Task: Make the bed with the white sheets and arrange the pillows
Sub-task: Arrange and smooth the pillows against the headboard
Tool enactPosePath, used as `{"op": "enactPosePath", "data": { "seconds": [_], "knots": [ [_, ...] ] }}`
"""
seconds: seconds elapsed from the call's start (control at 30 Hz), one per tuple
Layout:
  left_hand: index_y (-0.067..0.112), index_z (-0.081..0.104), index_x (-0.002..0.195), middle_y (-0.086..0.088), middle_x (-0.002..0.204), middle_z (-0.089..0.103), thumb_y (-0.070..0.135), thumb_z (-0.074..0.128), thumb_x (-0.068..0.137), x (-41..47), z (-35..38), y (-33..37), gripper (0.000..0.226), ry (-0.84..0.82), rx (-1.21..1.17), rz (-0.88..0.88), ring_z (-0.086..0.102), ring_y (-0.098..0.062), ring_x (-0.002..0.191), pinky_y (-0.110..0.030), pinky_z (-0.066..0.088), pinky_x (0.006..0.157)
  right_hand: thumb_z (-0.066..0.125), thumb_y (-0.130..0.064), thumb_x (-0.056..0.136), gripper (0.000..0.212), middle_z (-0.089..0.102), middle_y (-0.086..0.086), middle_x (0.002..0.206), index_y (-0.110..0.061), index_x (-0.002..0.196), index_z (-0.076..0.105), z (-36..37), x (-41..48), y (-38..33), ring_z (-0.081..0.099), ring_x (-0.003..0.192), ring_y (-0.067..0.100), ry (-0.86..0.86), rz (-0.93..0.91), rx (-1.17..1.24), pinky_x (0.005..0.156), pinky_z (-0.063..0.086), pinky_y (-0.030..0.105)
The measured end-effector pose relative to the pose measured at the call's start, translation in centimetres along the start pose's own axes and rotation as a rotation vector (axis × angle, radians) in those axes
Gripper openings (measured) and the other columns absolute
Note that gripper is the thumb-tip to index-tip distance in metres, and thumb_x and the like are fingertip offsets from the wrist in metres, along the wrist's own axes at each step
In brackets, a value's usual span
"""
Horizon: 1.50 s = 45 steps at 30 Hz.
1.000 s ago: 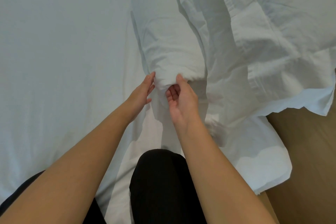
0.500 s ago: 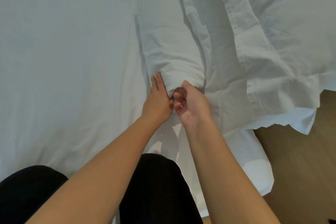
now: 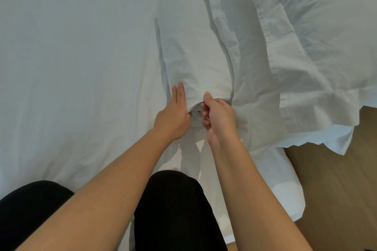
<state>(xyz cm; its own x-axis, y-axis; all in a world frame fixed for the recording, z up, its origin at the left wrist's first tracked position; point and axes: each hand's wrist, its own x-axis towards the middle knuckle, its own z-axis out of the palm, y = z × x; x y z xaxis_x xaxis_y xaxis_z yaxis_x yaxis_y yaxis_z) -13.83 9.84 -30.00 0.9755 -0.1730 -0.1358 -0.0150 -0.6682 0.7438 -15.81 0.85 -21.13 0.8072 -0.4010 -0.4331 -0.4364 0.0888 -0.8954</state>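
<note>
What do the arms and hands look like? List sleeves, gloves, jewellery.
Left forearm and right forearm are bare to the frame edge; no sleeves show. The left hand and right hand wear no gloves, and no watch, bracelet or ring is visible.

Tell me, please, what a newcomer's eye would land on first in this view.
Mid-frame, a thick fold of white bedding draws the eye: the left hand lies with straight fingers against its near end, and the right hand pinches that end's edge. To the right lies a rumpled white pillow whose edge overhangs the wooden floor. The person's black-clad knees fill the bottom.
</note>
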Motion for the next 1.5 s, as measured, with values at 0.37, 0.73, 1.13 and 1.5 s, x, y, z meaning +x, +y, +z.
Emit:
{"op": "enactPosePath", "data": {
  "seconds": [0.37,0.73,1.13,1.5],
  "knots": [
    [0.035,0.006,0.154,0.009,0.161,0.015,0.019,0.043,0.086,0.5,-0.3,-3.2,0.079,-0.153,-0.534,0.05,0.022,-0.007,0.144,-0.036,0.022,0.119,0.06,-0.02,0.096,0.009,0.057,-0.001,0.074,-0.012,0.1,0.061,0.5,-0.2,0.2,0.046,0.049,0.006,-0.115,0.166,0.282,0.036,0.031,0.016],
    [0.036,0.014,0.154,0.008,0.16,0.021,0.015,0.03,0.095,1.4,-1.8,-2.6,0.064,-0.214,-0.734,-0.082,0.024,-0.015,0.145,-0.045,0.022,0.119,0.057,-0.027,0.099,0.022,0.052,-0.002,0.065,-0.013,0.082,0.058,0.6,0.2,0.9,0.038,0.048,0.009,-0.147,0.182,0.233,0.04,0.03,0.02],
    [0.027,-0.009,0.155,0.006,0.163,-0.007,0.04,0.024,0.102,1.9,-0.8,-0.3,0.064,-0.17,-0.615,-0.024,0.001,-0.012,0.149,-0.039,0.008,0.123,0.061,-0.015,0.096,0.022,0.061,0.002,0.076,-0.017,0.076,0.051,0.3,0.6,-0.5,0.057,0.064,0.013,0.14,-0.038,0.244,0.067,0.052,0.028],
    [0.023,-0.009,0.155,0.0,0.163,-0.007,0.044,0.024,0.104,3.1,-0.3,0.2,0.064,-0.147,-0.564,-0.082,-0.001,-0.016,0.15,-0.04,0.008,0.122,0.059,-0.031,0.096,0.016,0.063,-0.002,0.073,-0.015,0.092,0.06,-0.3,0.9,1.4,0.06,0.064,0.01,-0.003,-0.034,0.053,0.064,0.05,0.028]
  ]
}}
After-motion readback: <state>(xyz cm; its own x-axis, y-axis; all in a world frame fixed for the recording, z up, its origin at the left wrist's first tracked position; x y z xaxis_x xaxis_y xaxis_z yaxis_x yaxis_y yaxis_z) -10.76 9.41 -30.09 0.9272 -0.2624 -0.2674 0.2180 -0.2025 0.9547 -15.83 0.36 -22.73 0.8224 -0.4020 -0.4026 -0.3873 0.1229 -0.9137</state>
